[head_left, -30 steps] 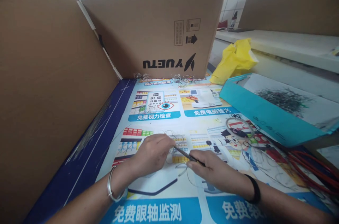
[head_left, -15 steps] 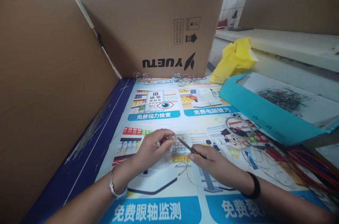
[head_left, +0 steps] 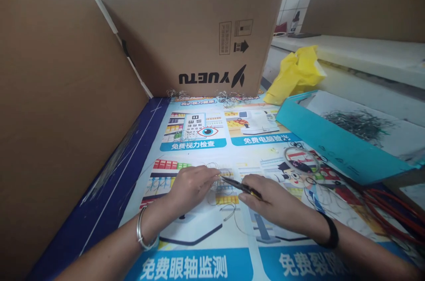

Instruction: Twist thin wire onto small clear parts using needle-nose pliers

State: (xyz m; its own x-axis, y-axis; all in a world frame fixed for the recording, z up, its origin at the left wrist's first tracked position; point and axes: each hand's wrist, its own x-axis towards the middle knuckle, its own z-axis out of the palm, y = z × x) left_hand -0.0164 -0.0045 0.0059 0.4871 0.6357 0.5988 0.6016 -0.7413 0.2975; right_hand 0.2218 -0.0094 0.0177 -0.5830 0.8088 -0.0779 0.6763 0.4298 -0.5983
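My left hand is closed in a pinch on a thin wire, which loops up behind the fingertips. My right hand is wrapped round dark pointed snips, whose handle is partly hidden by the fingers. The tip points left and lies close to the left fingertips; whether it touches the wire I cannot tell. On the printed sheet below, a loose thin wire curls between the two hands.
At right stands a teal box holding a tangled heap of wire bits. A wire coil and red cords lie near it. Behind is a yellow bag. Cardboard walls rise behind and at left.
My right hand has turned and shifted slightly right, so more of the snips shows. My left fingers have straightened, and a wire loop now shows above them.
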